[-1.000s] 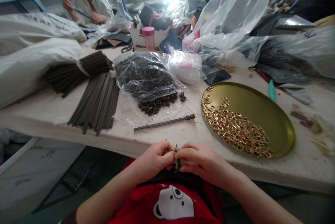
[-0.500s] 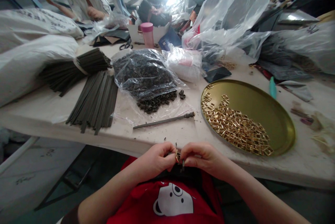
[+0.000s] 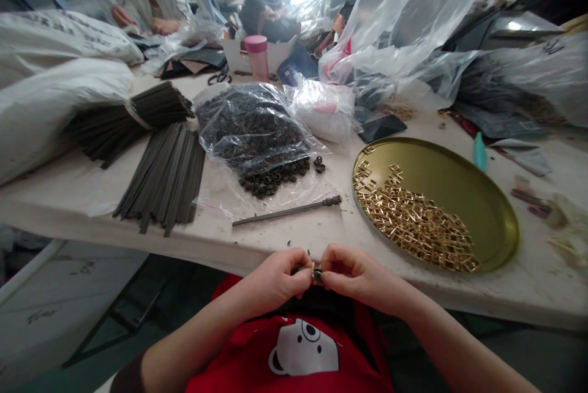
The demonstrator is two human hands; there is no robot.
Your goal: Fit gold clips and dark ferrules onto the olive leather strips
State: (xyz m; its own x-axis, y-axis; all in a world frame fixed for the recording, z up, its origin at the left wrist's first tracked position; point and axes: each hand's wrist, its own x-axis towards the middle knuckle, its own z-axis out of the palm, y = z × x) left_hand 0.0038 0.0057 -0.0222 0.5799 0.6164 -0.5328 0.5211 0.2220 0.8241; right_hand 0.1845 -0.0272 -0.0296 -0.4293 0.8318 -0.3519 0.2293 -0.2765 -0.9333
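Observation:
At the table's front edge, my left hand (image 3: 285,272) pinches a small gold buckle (image 3: 313,272) with a dark strap at it. My right hand (image 3: 353,272) has its thumb and fingers closed on the short dark strap (image 3: 318,276) on the buckle's right side. Fingers hide most of both pieces. Just beyond the hands lies a thin bundle of dark strips (image 3: 285,212) with dark loops around its right end. To the right, a round gold tray (image 3: 478,197) carries a heap of gold buckles (image 3: 413,221).
Two bundles of dark strips (image 3: 160,179) lie at the left beside white sacks (image 3: 59,99). A clear bag of dark loops (image 3: 257,130) spills at the middle. Behind are a phone (image 3: 382,128), a pink-lidded jar (image 3: 257,59) and plastic bags. Another person (image 3: 154,4) sits across the table.
My right hand has shifted slightly and turned, and the dark strap end that hung below the fingers is now drawn up beside the buckle. The person opposite has lowered a raised hand.

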